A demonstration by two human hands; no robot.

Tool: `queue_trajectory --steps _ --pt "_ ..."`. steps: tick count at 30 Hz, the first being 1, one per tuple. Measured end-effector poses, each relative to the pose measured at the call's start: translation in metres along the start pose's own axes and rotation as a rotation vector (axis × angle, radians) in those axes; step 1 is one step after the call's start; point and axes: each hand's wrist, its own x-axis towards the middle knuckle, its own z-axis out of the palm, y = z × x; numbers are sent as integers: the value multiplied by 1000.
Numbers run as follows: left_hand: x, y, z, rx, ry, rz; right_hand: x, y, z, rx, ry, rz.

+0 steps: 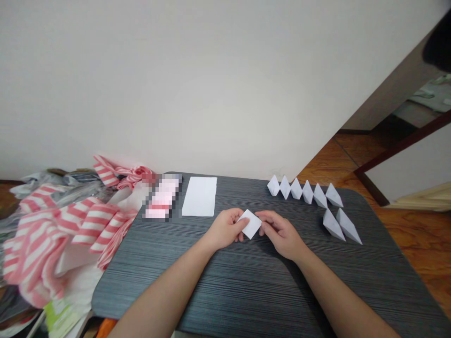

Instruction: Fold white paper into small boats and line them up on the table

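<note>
Between my hands, above the middle of the dark table [218, 277], is a small folded square of white paper [252, 225], turned so it looks like a diamond. My left hand [227, 229] pinches its left side, thumb on top and fingers beneath. At its right corner, my right hand [280, 233] grips the paper between thumb and fingertips. Left of my hands lies a flat white sheet of paper [199, 196]. Several folded paper boats [296, 188] form a row at the back right, and two more paper boats [341, 225] sit just in front of its right end.
Beside the white sheet, a pixelated pink and white item [162, 197] rests near the table's left edge. Red-and-white striped cloth [70, 225] and plastic bags are heaped to the left. A pale wall [211, 84] rises behind the table; wooden floor [419, 234] shows at right.
</note>
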Motion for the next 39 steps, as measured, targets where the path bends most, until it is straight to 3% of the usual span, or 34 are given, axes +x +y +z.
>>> queue_trajectory --steps 5,17,39 --pt "1 1 -1 -56 -13 7 2 -3 -2 -75 -44 -145" --pt "-1 1 -3 -65 -54 18 5 0 -5 -160 -11 -194" --pt "-3 9 1 31 -126 66 2 -5 1 -144 96 28"
